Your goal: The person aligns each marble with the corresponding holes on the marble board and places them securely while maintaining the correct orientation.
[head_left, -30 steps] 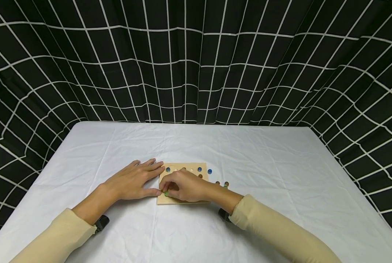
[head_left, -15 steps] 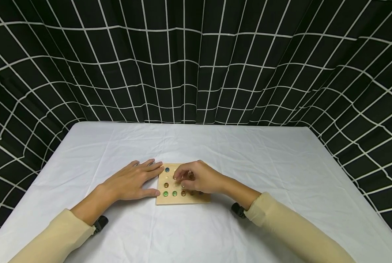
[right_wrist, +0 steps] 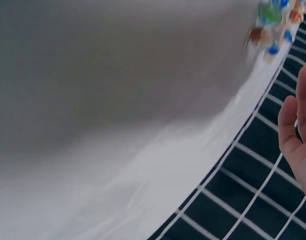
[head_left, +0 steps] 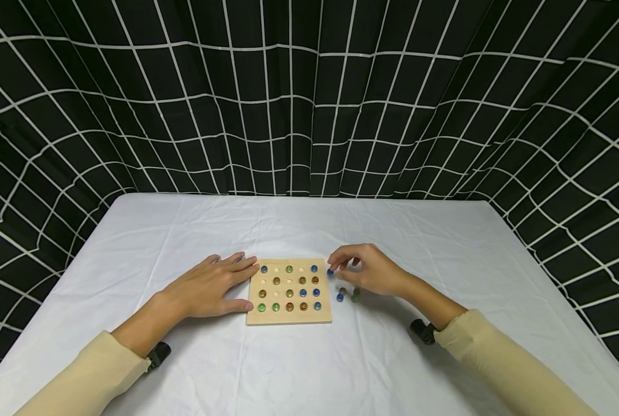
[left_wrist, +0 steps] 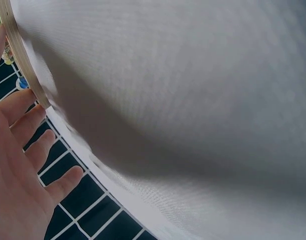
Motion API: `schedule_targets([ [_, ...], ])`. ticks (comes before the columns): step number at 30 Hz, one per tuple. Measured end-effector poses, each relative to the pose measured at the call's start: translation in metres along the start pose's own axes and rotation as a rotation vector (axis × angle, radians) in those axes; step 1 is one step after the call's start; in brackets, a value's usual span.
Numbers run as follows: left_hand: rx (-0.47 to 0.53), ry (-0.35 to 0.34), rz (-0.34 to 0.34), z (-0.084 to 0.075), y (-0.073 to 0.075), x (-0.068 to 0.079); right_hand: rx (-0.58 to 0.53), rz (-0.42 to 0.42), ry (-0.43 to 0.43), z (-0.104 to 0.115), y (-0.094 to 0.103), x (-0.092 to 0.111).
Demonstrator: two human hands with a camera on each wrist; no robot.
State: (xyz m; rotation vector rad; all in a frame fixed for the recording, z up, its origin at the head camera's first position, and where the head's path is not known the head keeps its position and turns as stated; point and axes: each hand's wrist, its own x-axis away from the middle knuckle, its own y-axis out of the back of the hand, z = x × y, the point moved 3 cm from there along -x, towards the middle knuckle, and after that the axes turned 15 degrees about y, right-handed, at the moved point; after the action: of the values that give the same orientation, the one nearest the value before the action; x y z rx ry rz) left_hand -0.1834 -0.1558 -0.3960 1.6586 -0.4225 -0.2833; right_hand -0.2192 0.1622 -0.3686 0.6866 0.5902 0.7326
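Note:
A light wooden board (head_left: 283, 322) with rows of small hollows lies on the white cloth. Blue, green and amber-brown glass marbles sit in most hollows; a few hollows hold none. My left hand (head_left: 216, 288) lies flat with fingers spread, fingertips and thumb at the board's left edge; the left wrist view shows its fingers by the board's side. Just past the board's upper right corner, my right hand (head_left: 369, 270) has its thumb and forefinger parted around a blue marble (head_left: 330, 271). The right wrist view catches only part of this hand (right_wrist: 302, 130), at the edge.
Several loose marbles, among them a blue one (head_left: 339, 297) and a green one (head_left: 355, 299), lie on the cloth right of the board, below my right hand. Behind the table (head_left: 408, 231) hangs a black curtain (head_left: 309, 115) with a white grid.
My right hand let go of a green marble at the board's lower left, then moved right across the board to the blue marble beside it. The left hand stayed put.

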Motion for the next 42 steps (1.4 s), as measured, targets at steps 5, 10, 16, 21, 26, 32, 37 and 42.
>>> schedule_targets([
  [5,-0.005,-0.002,-0.006,0.000,0.000,0.000,-0.012,0.027,-0.030,-0.007,0.009,0.013],
  [10,-0.005,-0.003,-0.009,0.000,0.000,0.001,-0.031,0.060,-0.053,-0.013,0.012,0.024],
  [16,-0.001,0.000,-0.008,0.000,-0.001,0.001,-0.101,0.095,-0.065,-0.019,0.010,0.034],
  [21,0.000,0.001,-0.007,0.000,-0.001,0.001,-0.178,0.118,-0.064,-0.024,0.004,0.037],
  [26,0.002,-0.003,-0.010,0.000,-0.001,0.001,-0.194,0.125,-0.078,-0.027,0.001,0.039],
  [32,0.003,-0.002,-0.013,0.001,-0.001,0.001,-0.167,0.138,-0.071,-0.025,0.000,0.037],
  [37,0.005,-0.001,-0.013,0.000,0.000,0.000,-0.145,0.140,-0.068,-0.022,0.000,0.032],
  [42,0.015,0.002,0.000,0.000,0.000,0.001,-0.116,0.125,-0.047,-0.017,0.002,0.023],
])
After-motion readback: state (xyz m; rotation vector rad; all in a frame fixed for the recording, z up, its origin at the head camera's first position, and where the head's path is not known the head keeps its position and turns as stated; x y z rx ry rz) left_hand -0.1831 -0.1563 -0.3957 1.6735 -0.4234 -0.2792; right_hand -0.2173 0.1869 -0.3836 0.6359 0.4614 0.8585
